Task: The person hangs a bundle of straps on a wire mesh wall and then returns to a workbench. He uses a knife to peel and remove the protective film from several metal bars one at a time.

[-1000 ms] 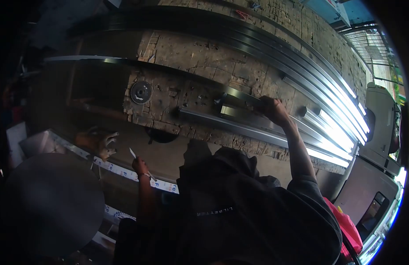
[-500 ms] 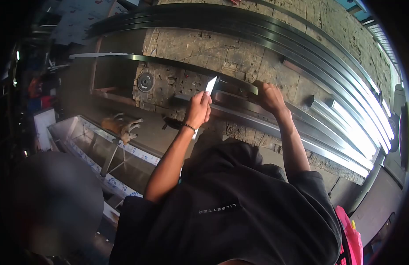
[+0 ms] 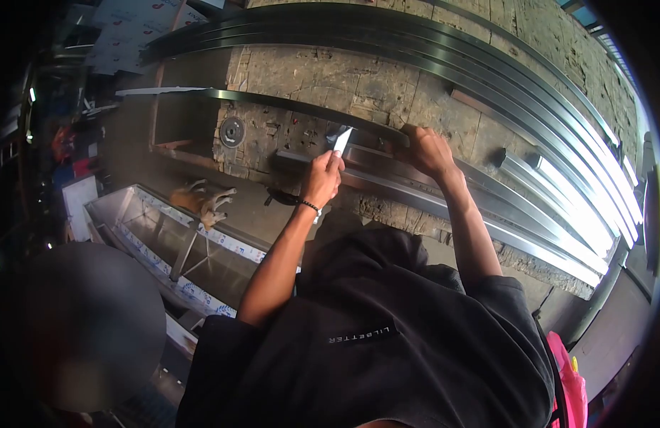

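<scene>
My left hand (image 3: pixel 323 178), with a beaded bracelet at its wrist, is closed around a narrow, flat, shiny strip (image 3: pixel 342 140). The strip's bright upper end comes right up to the lower edge of a long, dark metal profile (image 3: pixel 287 105), and I cannot tell what kind of strip it is. My right hand (image 3: pixel 431 151) has its fingers curled over the right end of that profile. The profile runs leftward past the edge of the wooden workbench (image 3: pixel 315 71), where its far end looks pale. Below both hands lie more metal profiles (image 3: pixel 387 184) along the bench.
Long metal profiles (image 3: pixel 330 27) stretch across the back of the bench. A round disc (image 3: pixel 232 132) rests near its left edge. On the floor lies a dog (image 3: pixel 201 202), beside a metal frame (image 3: pixel 151 235) with printed film. A pink bag (image 3: pixel 569 378) is at lower right.
The strip in my left hand has tilted slightly, its bright upper part looking shorter. My right hand stays on the profile's end, its fingers shifted a little. The view has moved slightly.
</scene>
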The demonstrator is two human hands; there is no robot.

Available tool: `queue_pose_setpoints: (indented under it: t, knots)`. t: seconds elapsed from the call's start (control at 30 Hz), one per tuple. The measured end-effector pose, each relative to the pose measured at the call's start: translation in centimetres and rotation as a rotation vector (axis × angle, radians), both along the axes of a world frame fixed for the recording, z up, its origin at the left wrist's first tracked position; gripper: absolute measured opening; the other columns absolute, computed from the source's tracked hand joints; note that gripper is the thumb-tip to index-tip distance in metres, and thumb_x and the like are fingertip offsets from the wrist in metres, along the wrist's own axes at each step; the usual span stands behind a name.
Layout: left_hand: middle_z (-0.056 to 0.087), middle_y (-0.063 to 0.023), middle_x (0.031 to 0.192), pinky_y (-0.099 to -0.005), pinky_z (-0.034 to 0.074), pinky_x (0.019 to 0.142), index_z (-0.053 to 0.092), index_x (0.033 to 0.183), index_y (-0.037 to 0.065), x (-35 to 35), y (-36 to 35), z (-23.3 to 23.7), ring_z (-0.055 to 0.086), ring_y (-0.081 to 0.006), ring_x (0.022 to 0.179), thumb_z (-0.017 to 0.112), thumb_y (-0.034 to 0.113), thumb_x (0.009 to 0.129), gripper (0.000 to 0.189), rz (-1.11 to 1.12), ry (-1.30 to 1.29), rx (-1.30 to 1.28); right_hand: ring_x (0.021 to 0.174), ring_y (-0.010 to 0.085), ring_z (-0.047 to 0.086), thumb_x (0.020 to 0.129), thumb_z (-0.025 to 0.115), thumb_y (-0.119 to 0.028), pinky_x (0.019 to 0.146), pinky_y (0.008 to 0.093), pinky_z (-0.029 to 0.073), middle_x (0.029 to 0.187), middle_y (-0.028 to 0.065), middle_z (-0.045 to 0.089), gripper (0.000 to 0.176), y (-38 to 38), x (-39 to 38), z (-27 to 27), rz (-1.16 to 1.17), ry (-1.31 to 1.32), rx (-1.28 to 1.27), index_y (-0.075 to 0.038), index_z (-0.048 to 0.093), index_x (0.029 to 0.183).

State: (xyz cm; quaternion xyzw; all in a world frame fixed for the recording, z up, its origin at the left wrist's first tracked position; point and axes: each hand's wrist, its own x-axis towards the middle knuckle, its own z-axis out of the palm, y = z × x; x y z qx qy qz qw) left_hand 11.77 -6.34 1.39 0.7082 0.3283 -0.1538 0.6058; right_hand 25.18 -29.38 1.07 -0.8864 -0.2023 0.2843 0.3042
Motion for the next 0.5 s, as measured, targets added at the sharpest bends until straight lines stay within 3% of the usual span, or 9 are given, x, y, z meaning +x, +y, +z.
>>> queue_pose_setpoints:
  t: [0.13,0.27,0.37,0.4,0.47,0.5]
  knots:
    - [0.041,0.001,0.05,-0.0251,0.029,0.032,0.052,0.08,0.007,-0.2,0.2,-0.4,0.038,-0.0074,0.034,0.046,0.034,0.109,0.04,0.101,-0.065,-0.019,0.093,0.0379,0.071,0.089,0.07,-0.046,0.079,0.0479,0.054,0.094,0.0197,0.073,0.042,0.0,0.2,0.5,0.006,0.015,-0.001,-0.007,0.072,0.105]
    - [0.042,0.0015,0.05,-0.0244,0.028,0.032,0.052,0.081,0.007,-0.3,-0.3,0.5,0.038,-0.0067,0.035,0.046,0.034,0.109,0.039,-0.027,0.011,-0.026,0.093,0.038,0.071,0.089,0.07,-0.047,0.08,0.0478,0.054,0.095,0.0192,0.073,0.043,0.0,0.5,1.1,0.02,0.076,-0.002,-0.007,0.072,0.107]
    - [0.042,0.0017,0.051,-0.0235,0.027,0.033,0.056,0.085,0.007,0.1,-0.4,0.6,0.037,-0.0059,0.036,0.048,0.035,0.108,0.037,0.13,-0.142,-0.027,0.094,0.0381,0.071,0.089,0.07,-0.047,0.081,0.048,0.054,0.095,0.0191,0.073,0.044,0.0,0.3,0.6,0.014,0.057,-0.002,-0.007,0.071,0.109]
    - [0.047,0.001,0.055,-0.0247,0.034,0.038,0.056,0.086,0.005,0.5,-0.3,1.1,0.046,-0.0057,0.043,0.054,0.032,0.106,0.033,0.139,-0.114,0.041,0.094,0.0381,0.071,0.089,0.07,-0.047,0.082,0.0482,0.054,0.095,0.0192,0.073,0.045,-0.1,0.2,0.5,0.011,0.026,0.0,-0.007,0.071,0.109]
    - [0.057,-0.0062,0.061,-0.0326,0.045,0.05,0.059,0.091,0.002,1.1,0.0,-0.3,0.06,-0.0178,0.054,0.063,0.025,0.1,0.025,0.056,-0.269,0.298,0.094,0.0382,0.071,0.089,0.07,-0.047,0.082,0.0484,0.054,0.096,0.0194,0.073,0.045,-0.1,0.2,0.8,0.006,0.041,-0.005,-0.007,0.071,0.109]
    - [0.057,-0.0062,0.061,-0.0326,0.045,0.05,0.059,0.091,0.002,1.7,0.2,-0.9,0.06,-0.0178,0.054,0.063,0.025,0.1,0.025,0.057,-0.271,0.298,0.094,0.0383,0.071,0.089,0.07,-0.047,0.082,0.0485,0.054,0.096,0.0196,0.073,0.045,0.0,0.2,1.0,0.002,0.055,-0.007,-0.007,0.071,0.109]
